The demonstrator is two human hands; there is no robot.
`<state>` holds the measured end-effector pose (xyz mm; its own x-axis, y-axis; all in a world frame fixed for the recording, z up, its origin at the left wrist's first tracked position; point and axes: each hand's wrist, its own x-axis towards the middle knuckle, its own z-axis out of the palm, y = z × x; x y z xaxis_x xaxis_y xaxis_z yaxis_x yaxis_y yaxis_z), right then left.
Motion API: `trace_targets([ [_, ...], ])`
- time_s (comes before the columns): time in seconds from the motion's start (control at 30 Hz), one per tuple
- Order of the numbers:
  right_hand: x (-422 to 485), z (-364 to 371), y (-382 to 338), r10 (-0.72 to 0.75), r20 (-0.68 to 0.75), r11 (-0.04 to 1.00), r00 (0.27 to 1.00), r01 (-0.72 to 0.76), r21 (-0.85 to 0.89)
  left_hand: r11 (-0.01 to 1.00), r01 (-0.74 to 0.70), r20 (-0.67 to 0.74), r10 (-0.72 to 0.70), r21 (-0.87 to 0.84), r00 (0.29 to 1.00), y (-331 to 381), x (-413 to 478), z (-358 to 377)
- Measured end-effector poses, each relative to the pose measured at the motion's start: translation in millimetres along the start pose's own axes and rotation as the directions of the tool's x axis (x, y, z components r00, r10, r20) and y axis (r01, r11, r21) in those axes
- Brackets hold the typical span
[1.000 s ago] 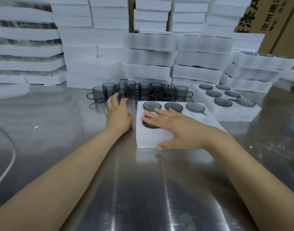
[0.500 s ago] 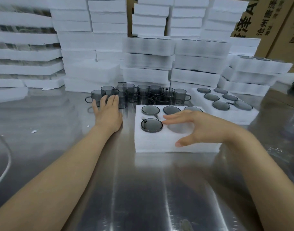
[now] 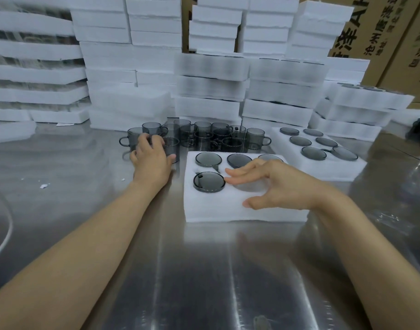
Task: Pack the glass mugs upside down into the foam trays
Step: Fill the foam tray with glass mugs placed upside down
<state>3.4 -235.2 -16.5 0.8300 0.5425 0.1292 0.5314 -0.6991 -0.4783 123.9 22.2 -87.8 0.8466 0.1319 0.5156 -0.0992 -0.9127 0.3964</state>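
Table [image 3: 204, 270]: bare steel, with bright reflections along its near edge.
Near foam tray [image 3: 228, 211]: white, lying flat around the middle of the table, a little towards the right edge.
Back-row mugs [image 3: 208, 159]: three grey glass mugs sit upside down in the tray's far row, bases up; the rightmost is partly hidden behind the right hand.
Front-left mug [image 3: 209, 182]: upside down in the left pocket of the tray's near row, its base standing slightly above the foam.
Empty pocket [image 3: 249, 189]: the middle pocket of the near row, directly under the right hand.
Right hand [image 3: 282, 186]: spread and relaxed above the tray, gripping nothing. Its fingertips [image 3: 230, 180] point left and lie just beside the front-left mug's rim; contact cannot be told. The thumb reaches the foam at the tray's near side.
Upright mugs [image 3: 204, 136]: a cluster standing rim-up towards the far edge of the table, behind the tray and slightly to its left.
Left hand [image 3: 153, 160]: at the left end of that cluster, fingers bent over the mug tops, thumb beside another mug. Whether it actually grips one cannot be told.
Second tray [image 3: 323, 170]: towards the right edge, just beside the first, holding six upside-down mugs.
Foam stacks [image 3: 211, 91]: piled along the far edge.
Cardboard boxes [image 3: 394, 44]: behind the far right corner.
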Motion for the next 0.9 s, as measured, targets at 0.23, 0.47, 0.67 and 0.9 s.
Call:
trace_targets([
  [0.23,15,20,7,-0.092,-0.090,0.984,0.992,0.077,-0.158,0.974,-0.001,-0.130,-0.029,-0.226,0.991,4,-1,-8],
  [0.47,18,32,5,-0.038,-0.497,0.986,0.867,0.112,0.120,0.826,-0.378,-0.557,0.096,-0.418,0.825,20,-8,-42],
  [0.67,24,41,3,-0.087,-0.625,0.986,0.776,0.157,0.058,0.719,-0.691,-0.545,0.549,-0.077,0.633,43,-22,-47],
  [0.9,36,51,-11,-0.162,-0.644,0.963,0.748,0.262,0.063,0.488,-0.869,-0.461,0.791,0.082,0.401,45,-20,-50],
])
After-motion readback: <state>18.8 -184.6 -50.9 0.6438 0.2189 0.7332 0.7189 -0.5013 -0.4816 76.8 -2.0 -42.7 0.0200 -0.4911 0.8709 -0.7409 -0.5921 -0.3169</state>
